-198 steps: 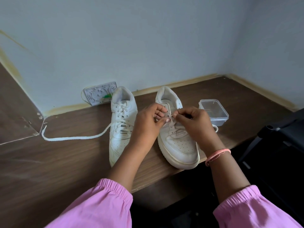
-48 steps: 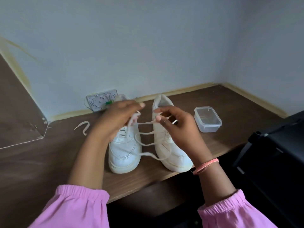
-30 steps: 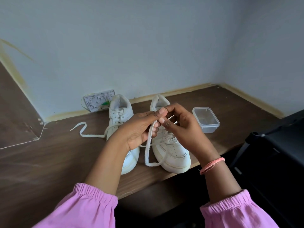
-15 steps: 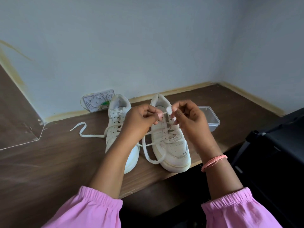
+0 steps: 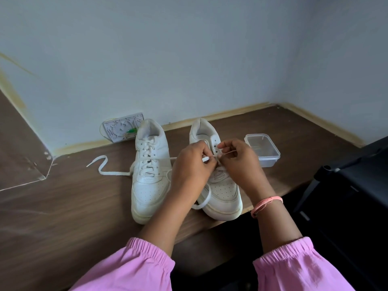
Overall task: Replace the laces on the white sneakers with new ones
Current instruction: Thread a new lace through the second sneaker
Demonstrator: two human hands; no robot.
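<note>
Wooden desk point(image 5: 63, 206): white, seemingly half-laced sneaker point(image 5: 222, 192).

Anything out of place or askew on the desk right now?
One thing: a loose white lace end trails from the left white sneaker across the brown wooden desk. Both hands pinch the lace at the right white sneaker.

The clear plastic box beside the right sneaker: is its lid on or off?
On. The clear plastic box shows a raised lid rim seated around its top.
</note>
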